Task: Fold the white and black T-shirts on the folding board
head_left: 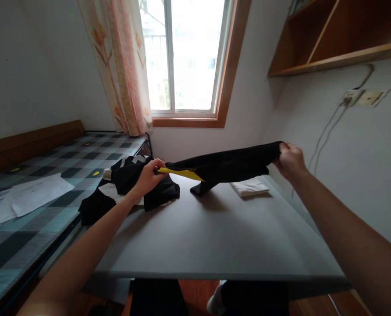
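A black garment [231,163] with a yellow patch is stretched in the air above the grey table [215,237]. Its left end is pinched in my left hand [150,176], beside the yellow part. My right hand [291,161] grips the far right end, higher up. One dark flap hangs down close to the tabletop. Behind and left of my left hand lies a heap of black and white clothes [98,204]. A folded white cloth [250,187] rests on the table beneath the garment's right part.
On the left stands a bed with a checked cover [51,162] and sheets of paper [31,196]. A window [192,57] with a curtain [119,66] is ahead. Wooden shelves [340,59] and a socket [352,97] with cables are on the right wall.
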Demonstrator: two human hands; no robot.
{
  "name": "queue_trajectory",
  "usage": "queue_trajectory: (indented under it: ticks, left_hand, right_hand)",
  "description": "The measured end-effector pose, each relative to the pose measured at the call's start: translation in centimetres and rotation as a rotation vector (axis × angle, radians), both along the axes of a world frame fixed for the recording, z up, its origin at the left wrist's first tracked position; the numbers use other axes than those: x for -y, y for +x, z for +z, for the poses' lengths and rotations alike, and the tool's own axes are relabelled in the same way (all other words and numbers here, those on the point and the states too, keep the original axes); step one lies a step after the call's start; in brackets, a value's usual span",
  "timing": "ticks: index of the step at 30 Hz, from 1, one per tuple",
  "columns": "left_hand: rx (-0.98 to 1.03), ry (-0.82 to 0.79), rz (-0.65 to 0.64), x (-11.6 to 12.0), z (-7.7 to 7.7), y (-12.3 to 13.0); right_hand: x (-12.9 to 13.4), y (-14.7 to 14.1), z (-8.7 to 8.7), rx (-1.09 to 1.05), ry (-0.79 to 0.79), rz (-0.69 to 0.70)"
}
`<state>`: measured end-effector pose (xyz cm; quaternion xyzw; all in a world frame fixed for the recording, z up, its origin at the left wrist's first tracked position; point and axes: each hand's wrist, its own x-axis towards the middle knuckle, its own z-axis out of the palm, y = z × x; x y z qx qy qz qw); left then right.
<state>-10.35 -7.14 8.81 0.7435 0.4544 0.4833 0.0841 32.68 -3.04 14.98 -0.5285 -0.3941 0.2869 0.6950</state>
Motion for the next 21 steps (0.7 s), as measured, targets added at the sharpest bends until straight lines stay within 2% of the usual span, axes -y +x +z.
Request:
queue_trajectory:
  ticks: [2, 4, 7, 10, 13, 15, 17, 19, 21]
  left_hand:
    - [0.008, 0.019, 0.032, 0.0, 0.1, -1.3]
    - [-0.047, -0.008, -0.004, 0.3, -0.2, -1.8]
    - [-0.218, -0.206, -0.217, 0.8, -0.8, -1.6]
    - [-0.377, -0.443, -0.451, 1.4, -1.5, -1.0]
    - [-0.446, -0.589, -0.571, 1.9, -1.7, -0.7]
    - [-0.413, -0.598, -0.564, 2.1, -1.6, -0.6]
    - [-0.364, -0.554, -0.521, 2.2, -1.5, -0.3]
    - [-0.330, -0.529, -0.481, 2.2, -1.5, 0.4]
    - [-0.276, -0.531, -0.458, 2.3, -1.7, 1.5]
  right_hand:
    - [0.4, 2.1, -0.7, 0.022, -0.030, -0.069]
    - [0.7, 3.4, -1.7, 0.137, -0.052, -0.092]
    - [1.2, 3.9, -3.0, 0.393, -0.107, -0.058]
    - [1.8, 3.2, -3.7, 0.665, -0.192, 0.212]
    - [2.6, 2.3, -4.5, 1.063, -0.251, 0.527]
    - [3.1, 1.6, -5.3, 1.299, -0.338, 0.608]
    - [3.3, 0.6, -5.9, 1.435, -0.424, 0.615]
    - [3.3, -0.9, -6.1, 1.434, -0.403, 0.614]
    - [3.3, -3.1, -5.5, 1.273, -0.280, 0.612]
